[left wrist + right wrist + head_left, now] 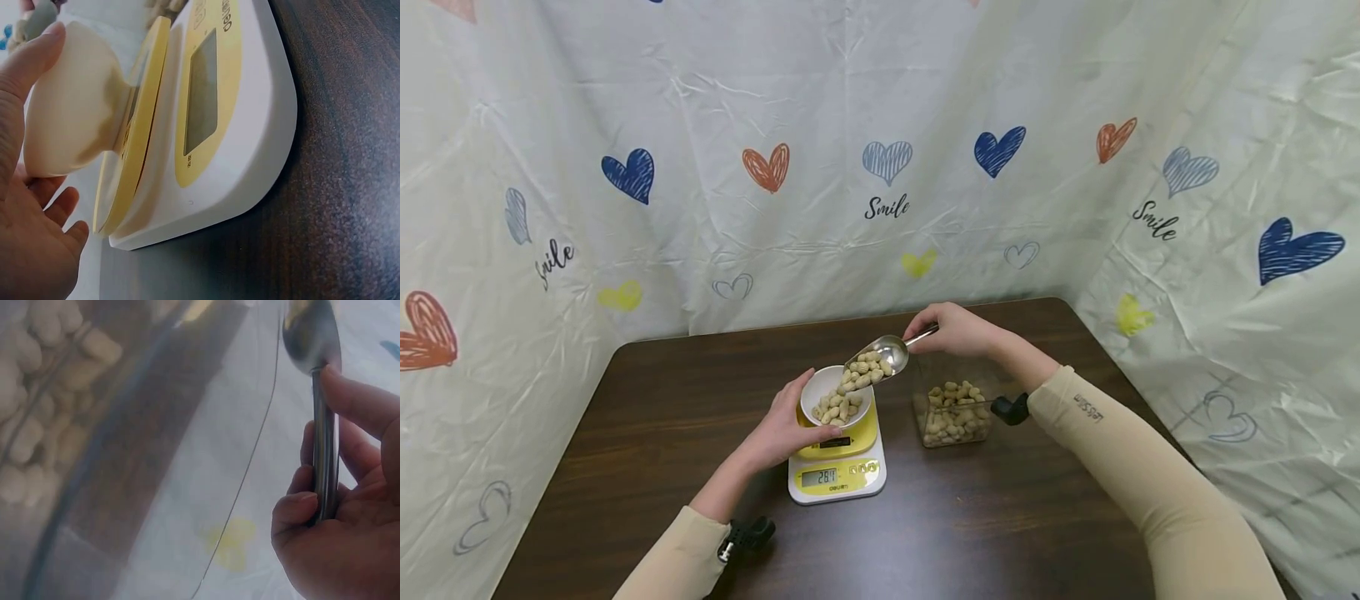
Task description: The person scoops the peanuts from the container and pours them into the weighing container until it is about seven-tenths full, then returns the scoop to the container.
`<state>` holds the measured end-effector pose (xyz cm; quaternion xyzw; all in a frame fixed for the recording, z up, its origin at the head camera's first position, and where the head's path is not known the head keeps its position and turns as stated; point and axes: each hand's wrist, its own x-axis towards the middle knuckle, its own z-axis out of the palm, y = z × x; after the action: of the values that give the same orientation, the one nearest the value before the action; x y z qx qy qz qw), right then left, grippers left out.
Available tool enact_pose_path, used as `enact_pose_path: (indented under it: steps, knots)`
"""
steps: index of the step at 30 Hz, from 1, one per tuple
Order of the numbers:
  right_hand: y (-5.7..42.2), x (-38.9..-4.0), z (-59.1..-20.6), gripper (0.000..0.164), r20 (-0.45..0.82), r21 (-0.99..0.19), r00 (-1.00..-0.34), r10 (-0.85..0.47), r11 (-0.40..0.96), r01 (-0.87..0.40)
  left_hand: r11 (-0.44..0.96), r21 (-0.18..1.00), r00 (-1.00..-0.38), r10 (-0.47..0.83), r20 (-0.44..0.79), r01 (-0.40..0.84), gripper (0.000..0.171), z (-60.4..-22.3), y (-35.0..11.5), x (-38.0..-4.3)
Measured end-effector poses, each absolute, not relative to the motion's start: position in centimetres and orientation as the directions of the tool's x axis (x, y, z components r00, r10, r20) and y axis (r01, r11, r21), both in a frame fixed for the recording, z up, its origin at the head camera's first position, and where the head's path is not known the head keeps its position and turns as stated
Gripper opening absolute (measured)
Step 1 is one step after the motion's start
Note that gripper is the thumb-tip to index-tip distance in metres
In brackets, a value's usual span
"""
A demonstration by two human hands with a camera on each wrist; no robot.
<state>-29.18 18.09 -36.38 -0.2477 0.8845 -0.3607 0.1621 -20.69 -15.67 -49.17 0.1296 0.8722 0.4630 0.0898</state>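
In the head view, grips a scoop [891, 354] with the right hand [957, 330], fingers curled round the handle, scoop tipped down to the left over a white bowl [813, 388]. Carries peanuts [865, 368] in it right up to the lip, just above more peanuts in the bowl; hard to tell falling ones from lying ones. Steadies the bowl with the left hand [786, 425], fingers along its left side and thumb at the near rim. Below the bowl, a white and yellow scale [874, 479] on the dark worktop [1030, 508], with figures on its display [820, 477] too small to read for certain. To the right of the scale, near the right hand, a clear box [920, 408] partly filled with peanuts. Behind the worktop, a white cloth [820, 233] printed with hearts. In the left wrist view, cups the bowl between thumb and curled fingers, its base on the scale's yellow plate [134, 150]. In the right wrist view, holds the scoop's handle in a closed grasp, thumb near the neck; to the left, blurred peanuts behind the box's clear wall.
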Motion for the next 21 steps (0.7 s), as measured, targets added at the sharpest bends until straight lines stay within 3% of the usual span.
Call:
enact_pose_path:
  steps: [13, 21]
  knots:
    - [15.5, -29.2, -36.8, 0.012, 0.031, -0.569, -0.805, -0.593, 0.652, -0.502, 0.547, 0.826, -0.955, 0.296, -0.038, 0.137, 0.118, -49.1, -15.5, -20.7]
    - [14.9, -29.2, -36.6, 0.012, 0.093, -0.511, -0.807, -0.583, 0.667, -0.541, 0.540, 0.831, -0.954, 0.299, -0.039, 0.135, 0.119, -49.1, -15.6, -20.6]
